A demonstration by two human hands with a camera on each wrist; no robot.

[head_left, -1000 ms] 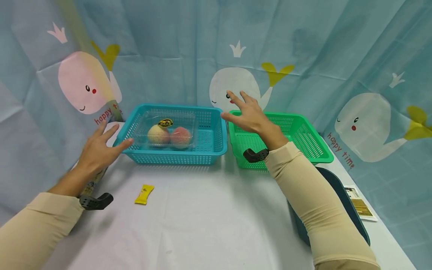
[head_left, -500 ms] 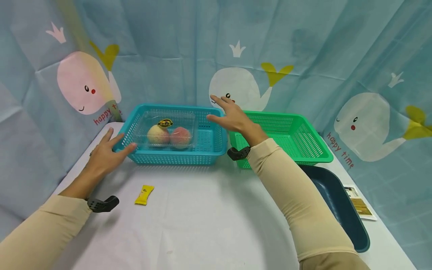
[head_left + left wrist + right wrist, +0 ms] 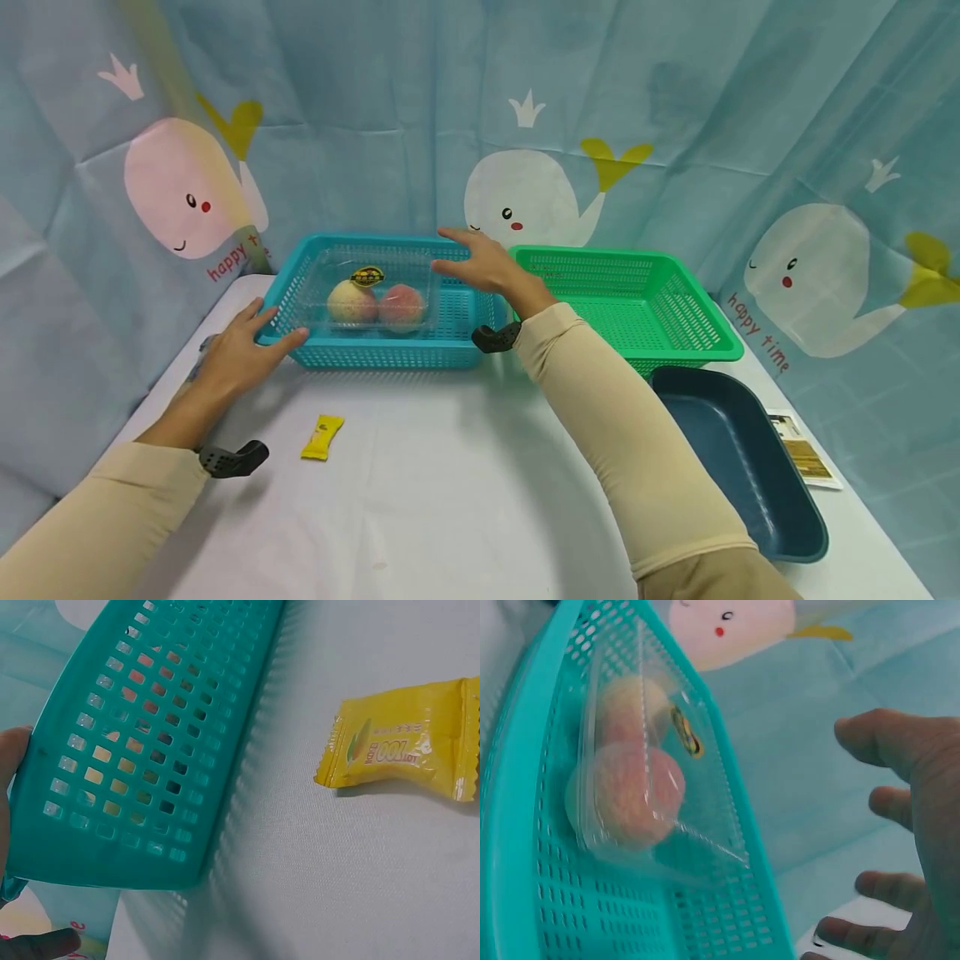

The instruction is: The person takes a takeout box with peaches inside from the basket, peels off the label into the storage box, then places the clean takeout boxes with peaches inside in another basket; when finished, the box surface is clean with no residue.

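A blue perforated basket (image 3: 390, 354) stands at the back left of the table. Inside it lies a clear plastic box (image 3: 420, 262) with a dark and yellow label, holding two peaches (image 3: 402, 308). My left hand (image 3: 243, 350) is at the basket's front left corner, thumb and fingers spread on either side of the rim; whether it touches is hard to tell. Above the basket's right part hovers my right hand (image 3: 483, 265), fingers stretched and holding nothing. In the right wrist view the box (image 3: 660, 742) is apart from that hand (image 3: 915, 825).
A small yellow wrapped packet (image 3: 322, 437) lies on the white table in front of the blue basket. To the right stand a green basket (image 3: 637, 321) and a dark blue tray (image 3: 738, 458). A flat printed packet (image 3: 802, 450) lies beyond the tray. A whale-print curtain (image 3: 360, 125) hangs behind.
My right hand has moved left and down, from over the green basket to over the blue one. My left hand has shifted slightly right, closer to the blue basket's corner.
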